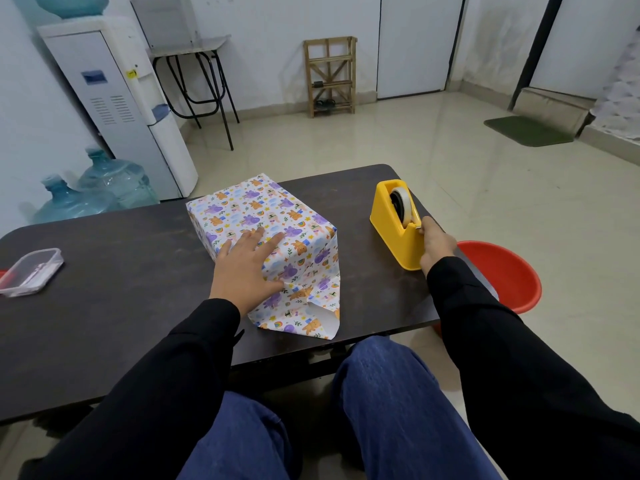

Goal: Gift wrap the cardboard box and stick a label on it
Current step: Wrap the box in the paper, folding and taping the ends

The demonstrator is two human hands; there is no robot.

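Observation:
The box (pixel 277 223), covered in white wrapping paper printed with purple and orange animals, sits in the middle of the dark table (pixel 114 306). Its near end is unfolded, with paper flaps sticking out toward me. My left hand (pixel 247 265) lies flat on the box's near left top edge, fingers spread, pressing the paper down. To the right stands a yellow tape dispenser (pixel 394 223) with a roll of tape in it. My right hand (pixel 436 244) is at the dispenser's near end, pinching the tape end at the cutter.
A clear plastic container (pixel 31 271) lies at the table's left edge. A red basin (pixel 505 271) stands on the floor by the table's right side. Water bottles (pixel 93 192) and a dispenser (pixel 114 98) stand behind on the left.

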